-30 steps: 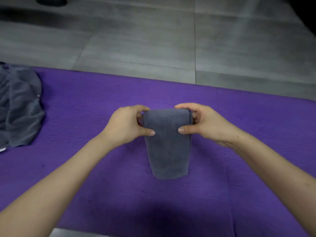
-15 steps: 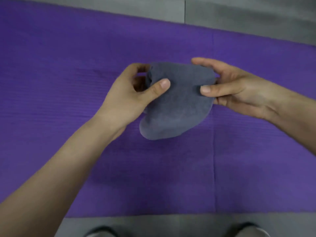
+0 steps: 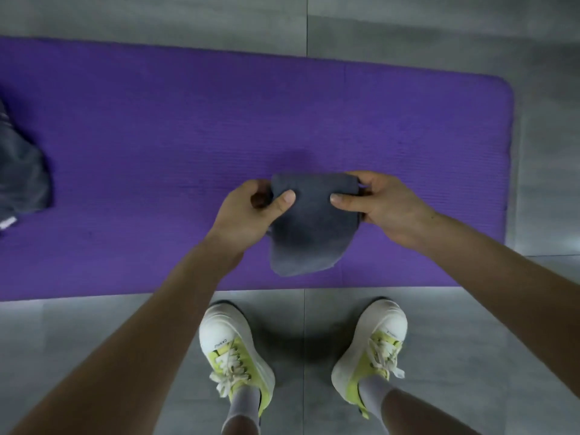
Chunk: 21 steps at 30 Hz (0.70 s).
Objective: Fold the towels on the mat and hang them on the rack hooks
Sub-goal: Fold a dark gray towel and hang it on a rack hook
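Now higher above mat (image 3: pixel 188 136), towel (image 3: pixel 310 227) between left hand (image 3: pixel 248 215) and right hand (image 3: pixel 386 208).

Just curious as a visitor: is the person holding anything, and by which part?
A folded grey towel, pinched at its upper corners, left hand on the left one, right hand on the right. Its lower end hangs free.

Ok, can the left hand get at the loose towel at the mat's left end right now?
Probably not yet: the left hand pinches the folded towel. Only bare mat lies between, but the loose towel looks far off.
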### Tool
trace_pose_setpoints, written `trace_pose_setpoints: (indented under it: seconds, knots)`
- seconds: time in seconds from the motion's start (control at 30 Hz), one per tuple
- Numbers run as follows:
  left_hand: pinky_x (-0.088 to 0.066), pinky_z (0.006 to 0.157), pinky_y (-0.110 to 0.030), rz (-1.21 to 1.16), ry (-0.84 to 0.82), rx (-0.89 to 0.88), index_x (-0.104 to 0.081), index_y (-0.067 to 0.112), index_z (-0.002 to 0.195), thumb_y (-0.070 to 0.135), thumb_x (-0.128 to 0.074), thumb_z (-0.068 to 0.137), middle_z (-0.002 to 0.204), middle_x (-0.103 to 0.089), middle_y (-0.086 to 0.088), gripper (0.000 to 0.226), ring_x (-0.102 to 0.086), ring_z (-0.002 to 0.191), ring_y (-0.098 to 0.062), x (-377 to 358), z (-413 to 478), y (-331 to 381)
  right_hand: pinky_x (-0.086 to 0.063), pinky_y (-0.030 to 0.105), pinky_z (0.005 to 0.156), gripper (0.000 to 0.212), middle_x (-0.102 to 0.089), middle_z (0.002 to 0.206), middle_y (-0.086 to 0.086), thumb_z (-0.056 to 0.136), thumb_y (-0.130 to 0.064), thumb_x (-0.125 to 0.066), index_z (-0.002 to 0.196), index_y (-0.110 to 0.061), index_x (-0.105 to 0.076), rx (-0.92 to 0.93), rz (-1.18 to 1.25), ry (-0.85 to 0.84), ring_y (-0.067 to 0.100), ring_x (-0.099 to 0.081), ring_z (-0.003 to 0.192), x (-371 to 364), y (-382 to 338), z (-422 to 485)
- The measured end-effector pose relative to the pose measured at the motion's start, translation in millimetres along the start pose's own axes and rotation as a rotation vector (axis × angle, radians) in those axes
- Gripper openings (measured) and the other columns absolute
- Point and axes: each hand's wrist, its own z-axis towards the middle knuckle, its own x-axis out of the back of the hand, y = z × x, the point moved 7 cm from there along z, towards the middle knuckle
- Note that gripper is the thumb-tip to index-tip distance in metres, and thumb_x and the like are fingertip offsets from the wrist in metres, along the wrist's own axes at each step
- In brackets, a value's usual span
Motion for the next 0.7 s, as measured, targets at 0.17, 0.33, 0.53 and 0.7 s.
trace_pose_setpoints:
  seconds: [0.17, 0.33, 0.53, 0.7]
  knots:
    - [-0.047, 0.080, -0.013, 0.042, -0.004, 0.021, -0.064, 0.018, 0.106, 0.046, -0.065, 0.082, 0.105, -0.067, 0.004, 0.037, -0.061, 0.099, -0.009, 11, -66, 85, -0.055, 0.027, 0.076, 0.030, -0.068, 0.099, 0.009, 0.082, -0.004, -0.068, 0.111, -0.008, -0.063, 0.004, -0.001, 0.027, 0.014, -0.065, 0.085, 17, -80, -85]
    - [-0.048, 0.083, -0.035, 0.198, 0.125, 0.018, -0.063, 0.029, 0.113, 0.079, -0.050, 0.052, 0.101, -0.062, -0.006, 0.080, -0.058, 0.094, -0.025, 32, -146, 186, -0.052, 0.021, 0.073, 0.033, -0.068, 0.100, 0.009, 0.079, -0.003, -0.072, 0.110, -0.009, -0.065, 0.060, 0.020, 0.097, 0.016, -0.064, 0.089, 36, -174, -185]
    - [-0.045, 0.075, -0.013, -0.098, 0.252, -0.069, -0.058, 0.016, 0.123, 0.008, -0.066, 0.084, 0.100, -0.062, -0.001, 0.041, -0.058, 0.090, -0.014, 45, -253, 319, -0.052, 0.019, 0.079, 0.028, -0.066, 0.092, 0.000, 0.079, 0.001, -0.070, 0.098, -0.018, -0.062, 0.168, 0.148, 0.247, 0.013, -0.061, 0.087, 46, -264, -309]
    - [-0.043, 0.071, -0.006, -0.148, 0.125, -0.176, -0.060, 0.018, 0.115, 0.005, -0.061, 0.088, 0.087, -0.058, 0.001, 0.030, -0.054, 0.079, -0.007, 36, -302, 427, -0.050, 0.014, 0.066, 0.025, -0.069, 0.090, 0.001, 0.082, 0.004, -0.066, 0.093, -0.018, -0.064, 0.269, 0.272, 0.277, 0.009, -0.064, 0.080, 80, -327, -392]
